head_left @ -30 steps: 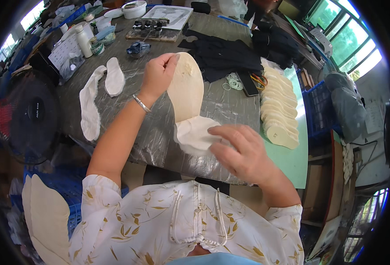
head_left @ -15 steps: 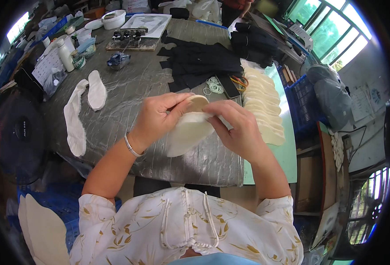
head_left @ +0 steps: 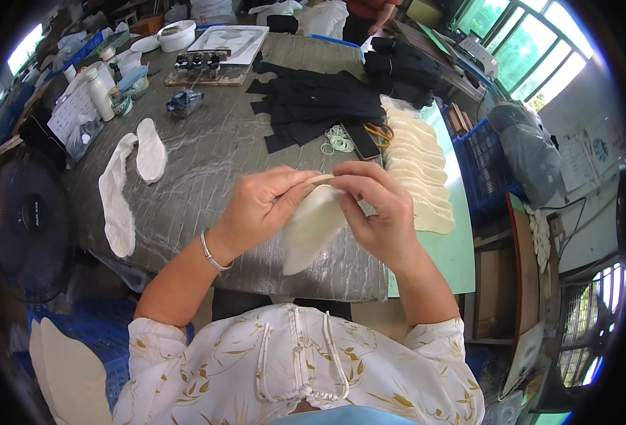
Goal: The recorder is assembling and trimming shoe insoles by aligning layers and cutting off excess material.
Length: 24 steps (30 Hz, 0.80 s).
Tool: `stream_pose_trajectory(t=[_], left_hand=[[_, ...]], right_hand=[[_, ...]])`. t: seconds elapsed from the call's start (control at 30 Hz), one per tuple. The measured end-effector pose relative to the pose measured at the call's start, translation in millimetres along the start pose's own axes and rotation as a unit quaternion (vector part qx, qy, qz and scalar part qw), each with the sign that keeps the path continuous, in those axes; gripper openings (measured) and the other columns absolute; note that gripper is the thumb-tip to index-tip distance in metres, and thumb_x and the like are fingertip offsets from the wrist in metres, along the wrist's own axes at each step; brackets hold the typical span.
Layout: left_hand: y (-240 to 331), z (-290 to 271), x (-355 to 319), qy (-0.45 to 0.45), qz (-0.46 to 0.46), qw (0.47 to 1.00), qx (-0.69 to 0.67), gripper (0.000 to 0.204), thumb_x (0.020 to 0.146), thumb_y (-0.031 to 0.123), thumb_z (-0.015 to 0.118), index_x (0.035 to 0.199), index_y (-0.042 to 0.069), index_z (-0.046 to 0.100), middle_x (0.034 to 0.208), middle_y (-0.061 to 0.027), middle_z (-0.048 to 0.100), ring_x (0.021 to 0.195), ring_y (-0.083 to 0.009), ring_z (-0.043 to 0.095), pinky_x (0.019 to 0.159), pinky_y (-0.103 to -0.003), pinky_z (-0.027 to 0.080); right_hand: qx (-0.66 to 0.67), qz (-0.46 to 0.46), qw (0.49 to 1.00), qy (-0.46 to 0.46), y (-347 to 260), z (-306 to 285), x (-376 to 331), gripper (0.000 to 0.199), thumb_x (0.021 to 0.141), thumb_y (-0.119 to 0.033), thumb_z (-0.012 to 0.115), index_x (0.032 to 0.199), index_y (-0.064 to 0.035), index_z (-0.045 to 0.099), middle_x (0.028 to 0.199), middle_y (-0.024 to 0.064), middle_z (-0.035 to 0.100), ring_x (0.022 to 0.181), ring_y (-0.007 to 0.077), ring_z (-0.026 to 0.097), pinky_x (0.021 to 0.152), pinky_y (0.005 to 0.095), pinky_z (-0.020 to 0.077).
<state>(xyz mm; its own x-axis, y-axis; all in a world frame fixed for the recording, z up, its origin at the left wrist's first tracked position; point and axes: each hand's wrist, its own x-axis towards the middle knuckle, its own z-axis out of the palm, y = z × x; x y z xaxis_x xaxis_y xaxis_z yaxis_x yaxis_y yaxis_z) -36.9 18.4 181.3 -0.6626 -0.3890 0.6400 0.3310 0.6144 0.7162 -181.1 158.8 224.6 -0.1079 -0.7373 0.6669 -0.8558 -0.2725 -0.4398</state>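
Note:
Between my hands hangs a cream insole [head_left: 310, 234], its pale face toward me and its lower tip slanting down to the left. My left hand [head_left: 269, 203] pinches the left side of its upper end. On the right side of that end, the fingers and thumb of my right hand [head_left: 377, 209] are closed. A beige edge shows along the top between the fingertips. Just beyond my right hand lies an overlapping row of cream insole pieces [head_left: 416, 173]. Two white fluffy insoles [head_left: 151, 151] rest on the left of the grey table [head_left: 207, 163].
Past my hands lie black fabric pieces [head_left: 313, 103], a pale cord coil [head_left: 338, 140], a dark phone [head_left: 362, 140] and orange-handled scissors [head_left: 380, 133]. A black fan [head_left: 33, 216] stands left. White bottle [head_left: 100, 94] at far left. Another person [head_left: 370, 18] stands at the far edge.
The insole has tipped so that its beige top end shows only as a thin edge, and its lower tip hangs lower. My right hand's fingers have come closer to my left.

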Motion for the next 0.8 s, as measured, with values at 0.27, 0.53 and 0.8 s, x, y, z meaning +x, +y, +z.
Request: stream_pose_trajectory(t=[0.27,0.53,0.8], left_hand=[[4.1,1.0,-0.7,-0.035,-0.006,0.999,0.006,0.021,0.095,0.009,0.057,0.11,0.0,0.068,0.096,-0.0132,0.069,0.081,-0.0219,0.068,0.071,-0.029,0.053],[2.6,1.3,-5.0,-0.045,-0.003,0.998,-0.054,0.025,0.094,0.012,0.058,0.115,-0.001,0.065,0.098,-0.013,0.068,0.08,-0.0194,0.066,0.069,-0.028,0.052],[4.8,-1.6,-6.1,-0.036,-0.004,0.999,0.007,0.021,0.093,0.008,0.059,0.109,-0.004,0.067,0.092,-0.0142,0.069,0.076,-0.0203,0.067,0.068,-0.028,0.053]], right_hand=[[0.002,0.003,1.0,0.014,-1.0,0.9,-1.8,0.015,0.077,0.007,0.069,0.091,0.0008,0.066,0.098,0.0111,0.066,0.079,0.024,0.068,0.066,0.0301,0.0554],[0.0,0.012,1.0,0.016,-2.4,0.6,-2.9,0.014,0.077,0.007,0.068,0.09,0.0013,0.066,0.096,0.0103,0.067,0.074,0.0219,0.068,0.062,0.0288,0.0551],[0.02,0.022,0.999,0.017,-5.5,6.0,-3.5,0.017,0.079,0.006,0.068,0.094,0.0016,0.065,0.098,0.0115,0.065,0.075,0.0197,0.067,0.064,0.0283,0.0548]])
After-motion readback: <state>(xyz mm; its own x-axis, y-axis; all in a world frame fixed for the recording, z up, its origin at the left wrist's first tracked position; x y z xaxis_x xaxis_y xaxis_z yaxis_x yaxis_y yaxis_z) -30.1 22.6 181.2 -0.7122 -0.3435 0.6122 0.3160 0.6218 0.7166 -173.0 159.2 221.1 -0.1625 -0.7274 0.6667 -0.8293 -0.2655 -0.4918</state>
